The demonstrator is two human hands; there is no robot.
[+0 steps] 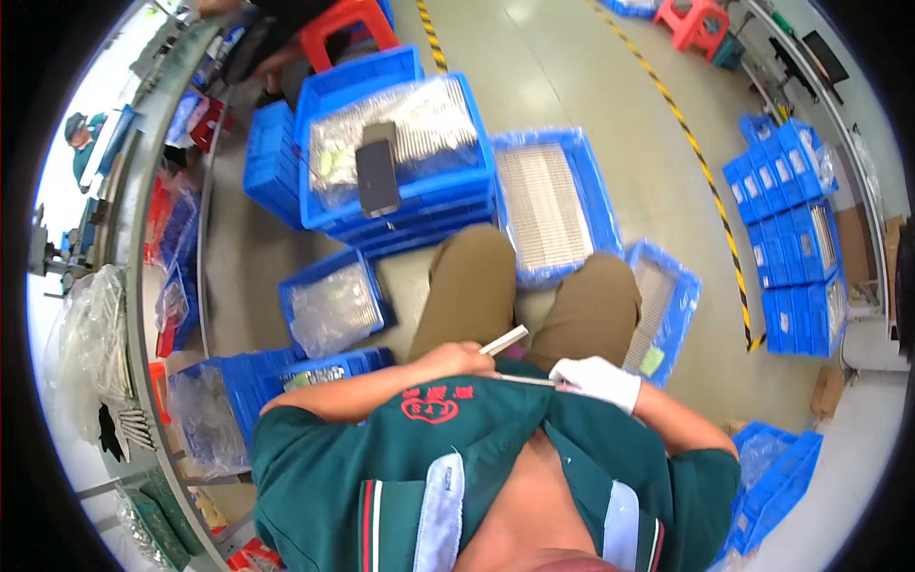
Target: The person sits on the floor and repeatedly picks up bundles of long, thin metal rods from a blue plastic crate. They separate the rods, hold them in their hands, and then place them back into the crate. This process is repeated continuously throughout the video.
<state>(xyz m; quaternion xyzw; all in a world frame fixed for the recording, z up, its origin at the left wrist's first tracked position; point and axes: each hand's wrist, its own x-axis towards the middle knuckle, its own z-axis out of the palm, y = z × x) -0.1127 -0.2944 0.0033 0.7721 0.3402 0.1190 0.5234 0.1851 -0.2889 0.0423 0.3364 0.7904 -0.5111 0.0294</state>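
Gripping a pale bar (504,340), the left hand (455,360) has fingers clamped; the gloved right hand (600,380) pinches a thin strip (526,380). Red lettering (461,393) marks the green shirt (324,467).

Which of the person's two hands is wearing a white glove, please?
The right hand, on the picture's right: a white glove covers it, whereas the left hand, holding a pale bar, is bare.

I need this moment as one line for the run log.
left hand: bare, holding pale bar | right hand: white-gloved, holding thin rod by one end | phone: on blue crate
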